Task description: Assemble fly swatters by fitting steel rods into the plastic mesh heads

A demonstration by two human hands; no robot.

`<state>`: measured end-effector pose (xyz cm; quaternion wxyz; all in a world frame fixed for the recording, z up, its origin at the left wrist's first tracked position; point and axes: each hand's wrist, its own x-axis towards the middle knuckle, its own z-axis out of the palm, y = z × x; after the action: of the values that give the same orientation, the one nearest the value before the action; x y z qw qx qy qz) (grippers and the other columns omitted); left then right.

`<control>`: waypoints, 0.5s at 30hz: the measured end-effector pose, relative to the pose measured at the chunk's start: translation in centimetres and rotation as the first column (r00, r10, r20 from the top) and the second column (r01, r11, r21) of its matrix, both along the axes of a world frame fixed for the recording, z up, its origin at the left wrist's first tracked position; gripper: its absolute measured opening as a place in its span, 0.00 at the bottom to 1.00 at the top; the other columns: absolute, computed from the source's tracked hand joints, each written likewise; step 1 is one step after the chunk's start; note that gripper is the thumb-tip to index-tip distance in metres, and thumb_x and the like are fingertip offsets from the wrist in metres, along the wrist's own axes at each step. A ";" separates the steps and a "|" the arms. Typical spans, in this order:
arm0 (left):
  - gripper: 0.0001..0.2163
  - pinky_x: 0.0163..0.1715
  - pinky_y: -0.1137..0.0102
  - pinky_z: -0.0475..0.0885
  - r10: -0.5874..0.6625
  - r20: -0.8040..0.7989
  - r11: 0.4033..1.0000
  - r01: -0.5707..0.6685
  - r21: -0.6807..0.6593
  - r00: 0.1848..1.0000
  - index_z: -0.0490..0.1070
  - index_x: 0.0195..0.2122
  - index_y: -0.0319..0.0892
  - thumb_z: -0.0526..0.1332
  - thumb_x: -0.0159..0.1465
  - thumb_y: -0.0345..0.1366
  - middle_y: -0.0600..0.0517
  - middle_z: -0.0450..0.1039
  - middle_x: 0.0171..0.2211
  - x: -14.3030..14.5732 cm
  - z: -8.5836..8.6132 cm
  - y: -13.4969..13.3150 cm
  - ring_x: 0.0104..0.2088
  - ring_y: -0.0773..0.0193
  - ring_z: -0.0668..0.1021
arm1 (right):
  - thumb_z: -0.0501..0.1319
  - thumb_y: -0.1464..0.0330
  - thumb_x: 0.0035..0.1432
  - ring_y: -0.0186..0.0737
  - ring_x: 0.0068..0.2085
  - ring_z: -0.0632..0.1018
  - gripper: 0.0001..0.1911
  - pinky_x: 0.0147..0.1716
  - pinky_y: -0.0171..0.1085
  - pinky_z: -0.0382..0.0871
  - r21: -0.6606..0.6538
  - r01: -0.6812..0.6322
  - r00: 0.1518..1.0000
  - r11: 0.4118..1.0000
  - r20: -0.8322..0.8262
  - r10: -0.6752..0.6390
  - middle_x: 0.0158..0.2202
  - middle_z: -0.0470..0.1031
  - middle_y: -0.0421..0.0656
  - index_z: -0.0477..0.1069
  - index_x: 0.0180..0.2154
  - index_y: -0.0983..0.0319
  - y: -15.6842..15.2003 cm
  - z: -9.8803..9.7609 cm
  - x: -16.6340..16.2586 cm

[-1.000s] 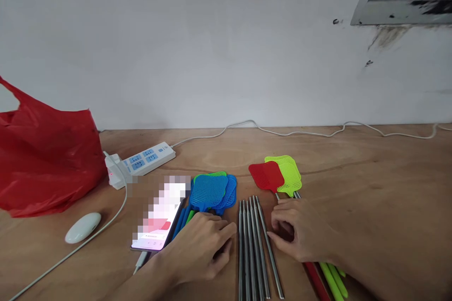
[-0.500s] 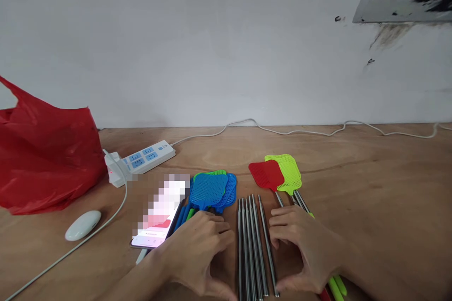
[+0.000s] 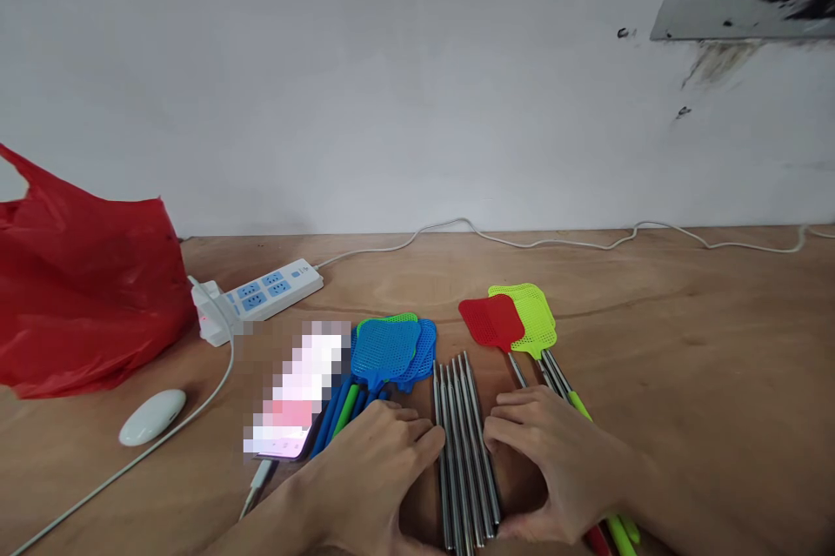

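Several slim metal rods [image 3: 464, 452] lie side by side on the wooden table in front of me. My left hand [image 3: 382, 469] rests along their left side, with its bent fingers at the outermost rod and the thumb spread low. At their right side is my right hand [image 3: 548, 460], its fingertips against the bundle and the thumb apart near the rods' lower ends. Neither hand wraps around a rod. Blue fly swatter heads [image 3: 384, 350] lie beyond my left hand. A red fly swatter head [image 3: 492, 321] and yellow-green ones [image 3: 531, 317] lie beyond my right hand.
A phone [image 3: 300, 399] with a lit, blurred screen lies left of my left hand. Farther left are a white mouse [image 3: 152, 417], a power strip [image 3: 274, 291] and a red plastic bag [image 3: 91, 295]. A white cable [image 3: 541, 243] runs along the wall.
Both hands have closed in on the rods from the sides. The separate rod at the right has joined the others, and the bundle is tighter and slightly tilted.
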<state>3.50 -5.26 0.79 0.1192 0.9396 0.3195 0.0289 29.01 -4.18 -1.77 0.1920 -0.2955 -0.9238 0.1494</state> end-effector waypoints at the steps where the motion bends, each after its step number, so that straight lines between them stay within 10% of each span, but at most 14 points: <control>1: 0.32 0.34 0.60 0.69 0.010 -0.006 1.000 -0.010 0.001 1.000 0.67 0.34 0.43 0.53 0.53 0.71 0.47 0.78 0.33 0.1 -0.1 0.0 0.32 0.51 0.79 | 0.67 0.45 0.41 0.50 0.36 0.77 0.27 0.42 0.46 0.68 0.003 0.000 1.000 1.000 0.006 0.000 0.31 0.77 0.45 0.70 0.33 0.60 0.0 0.0 0.0; 15: 0.26 0.36 0.60 0.71 0.065 -0.020 0.998 -0.065 0.009 0.998 0.65 0.34 0.43 0.62 0.53 0.63 0.48 0.78 0.36 0.8 0.3 -0.8 0.34 0.51 0.79 | 0.67 0.44 0.43 0.48 0.33 0.75 0.26 0.38 0.44 0.65 0.011 0.028 0.998 1.000 0.056 -0.029 0.28 0.75 0.43 0.67 0.31 0.59 -0.2 0.2 -0.3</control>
<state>4.26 -6.03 1.04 0.1110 0.9295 0.3509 0.0248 28.70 -4.37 -1.62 0.1697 -0.3118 -0.9253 0.1336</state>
